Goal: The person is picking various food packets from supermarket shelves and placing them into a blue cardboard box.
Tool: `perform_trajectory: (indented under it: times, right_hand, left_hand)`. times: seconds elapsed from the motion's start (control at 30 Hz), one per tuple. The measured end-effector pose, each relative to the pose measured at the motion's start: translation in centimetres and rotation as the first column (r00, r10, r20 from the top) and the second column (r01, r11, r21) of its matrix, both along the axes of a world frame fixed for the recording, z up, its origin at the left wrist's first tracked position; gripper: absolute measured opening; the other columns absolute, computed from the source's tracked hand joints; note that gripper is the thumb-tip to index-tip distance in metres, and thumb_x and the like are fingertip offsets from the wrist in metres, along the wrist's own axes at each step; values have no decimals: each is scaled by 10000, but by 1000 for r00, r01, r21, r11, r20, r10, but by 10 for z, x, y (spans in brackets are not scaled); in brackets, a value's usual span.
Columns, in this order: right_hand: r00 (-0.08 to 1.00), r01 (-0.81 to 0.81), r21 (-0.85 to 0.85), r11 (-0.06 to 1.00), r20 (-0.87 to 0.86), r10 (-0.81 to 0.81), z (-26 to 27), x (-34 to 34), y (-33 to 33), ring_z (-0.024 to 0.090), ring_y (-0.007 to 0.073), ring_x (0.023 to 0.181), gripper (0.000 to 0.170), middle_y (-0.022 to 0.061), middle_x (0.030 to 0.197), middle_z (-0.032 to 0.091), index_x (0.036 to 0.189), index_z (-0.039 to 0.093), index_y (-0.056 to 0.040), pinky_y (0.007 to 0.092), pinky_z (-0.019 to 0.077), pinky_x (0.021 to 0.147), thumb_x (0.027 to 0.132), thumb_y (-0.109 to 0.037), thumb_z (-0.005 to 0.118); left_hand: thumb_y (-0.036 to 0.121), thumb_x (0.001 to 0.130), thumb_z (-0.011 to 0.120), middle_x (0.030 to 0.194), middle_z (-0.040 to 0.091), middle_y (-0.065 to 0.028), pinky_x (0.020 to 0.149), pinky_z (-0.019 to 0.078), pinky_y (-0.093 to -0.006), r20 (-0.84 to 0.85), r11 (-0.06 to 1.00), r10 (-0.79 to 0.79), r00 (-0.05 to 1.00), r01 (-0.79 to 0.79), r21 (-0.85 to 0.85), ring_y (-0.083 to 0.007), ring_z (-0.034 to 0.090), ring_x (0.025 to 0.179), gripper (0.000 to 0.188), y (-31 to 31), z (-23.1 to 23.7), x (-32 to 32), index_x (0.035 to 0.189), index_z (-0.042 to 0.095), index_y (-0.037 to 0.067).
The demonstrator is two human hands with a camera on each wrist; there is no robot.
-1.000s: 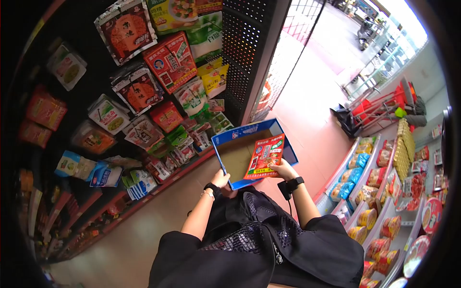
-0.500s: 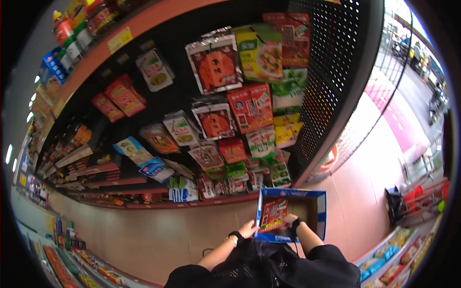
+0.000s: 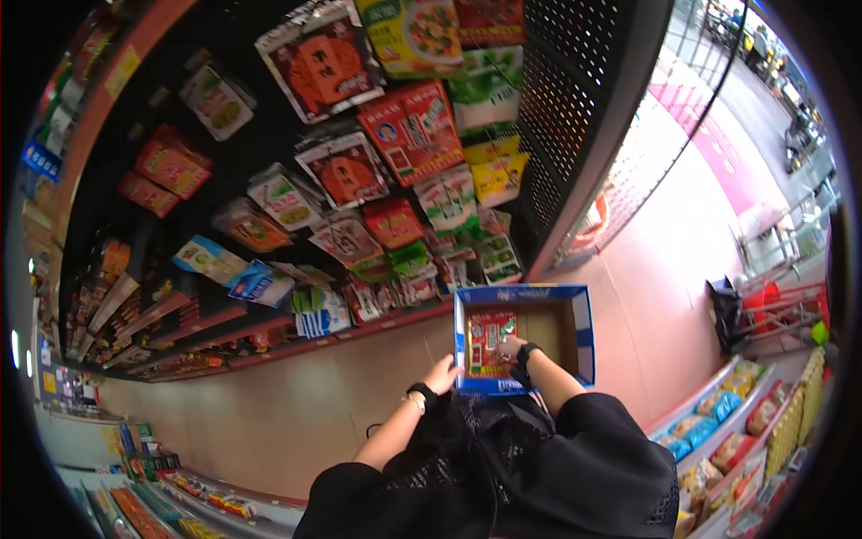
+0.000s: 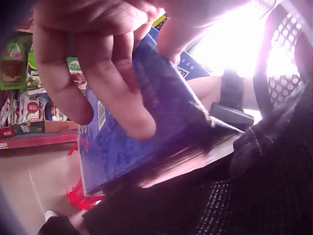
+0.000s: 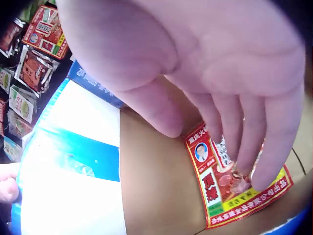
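Gripping one blue box [image 4: 117,161] by its wall is one left hand [image 3: 440,375]; one right hand [image 5: 210,68], its grip loosely wide, lies over one red packet [image 5: 227,189] inside.

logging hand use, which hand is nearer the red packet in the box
Right: the right hand is over the red packet; the left hand is apart, gripping the blue box.

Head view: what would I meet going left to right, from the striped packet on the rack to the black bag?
Striped packet → left hand → red packet → right wrist's black band → black bag.
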State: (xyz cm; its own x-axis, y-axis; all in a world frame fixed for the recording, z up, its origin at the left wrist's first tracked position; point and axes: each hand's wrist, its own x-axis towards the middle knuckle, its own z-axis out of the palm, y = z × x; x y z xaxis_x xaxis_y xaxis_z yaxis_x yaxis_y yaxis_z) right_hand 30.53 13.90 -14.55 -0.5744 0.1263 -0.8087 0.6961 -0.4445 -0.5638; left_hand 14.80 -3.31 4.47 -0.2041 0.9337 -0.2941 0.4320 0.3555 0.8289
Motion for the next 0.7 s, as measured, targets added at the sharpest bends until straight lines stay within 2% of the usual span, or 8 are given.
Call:
perform_trajectory:
  times: [0.03,0.07,0.2,0.27,0.3,0.4,0.63,0.7]
  right_hand:
    - [997,-33,312,950,-61,55,68,-6,-15,506,186,430,169,109,565,528,764,548,-53,296,378,355,705,-163,434]
    - [960,-277,305,911,123,251,54,-10,-4,496,177,435,159,81,570,527,809,534,-65,290,378,354,697,-150,459]
    - [1000,-6,52,999,17,5,170,-15,-22,510,138,639,302,68,797,545,913,497,-49,267,424,463,704,-267,501]
    - [943,-284,21,958,-173,284,184,-14,-30,495,136,777,420,66,904,526,981,478,-46,262,425,575,670,-320,551]
    - [943,-286,26,958,-171,286,190,-18,-34,495,136,777,420,66,904,526,981,478,-46,262,425,575,670,-320,551]
    - [690,-597,324,734,-261,675,190,-25,-44,470,170,881,454,81,953,507,1071,436,-94,273,367,766,676,-272,569]
    - [725,-514,464,722,-215,654,188,-3,-54,503,168,819,452,94,893,548,975,513,-46,278,388,707,618,-304,616]
    - [907,-215,592,777,-175,384,207,31,-27,540,176,744,301,94,840,570,868,560,-39,281,413,675,672,-267,573]
  left_hand:
    - [215,755,486,705,527,-137,484,417,-297,109,996,32,993,-23,-86,-206,535,534,243,-1,2,2,844,422,-2]
    - [220,758,484,683,527,-120,442,407,-283,135,993,46,990,-31,-112,-176,522,489,247,0,3,3,850,415,1]
    - [212,763,487,686,542,-106,395,400,-258,202,976,72,977,-28,-216,-141,515,455,258,4,-1,-3,875,393,-1]
    - [188,762,490,694,546,-103,392,400,-250,259,977,106,960,-51,-209,-142,516,454,255,0,-7,-3,892,389,-7]
    - [181,762,490,698,548,-103,391,400,-249,287,976,123,950,-63,-208,-143,516,456,257,2,-11,-8,902,388,-9]
    - [217,756,499,694,549,-107,391,399,-250,273,979,123,954,-72,-189,-138,517,450,309,0,-18,-12,929,389,-14]
    - [270,753,492,644,544,-136,454,416,-286,202,970,129,971,-81,-231,-196,542,498,318,-9,-24,9,897,429,-6]
    - [257,747,494,712,541,-181,566,415,-336,-82,997,45,996,-40,66,-285,541,652,297,-12,-35,14,872,436,-6]
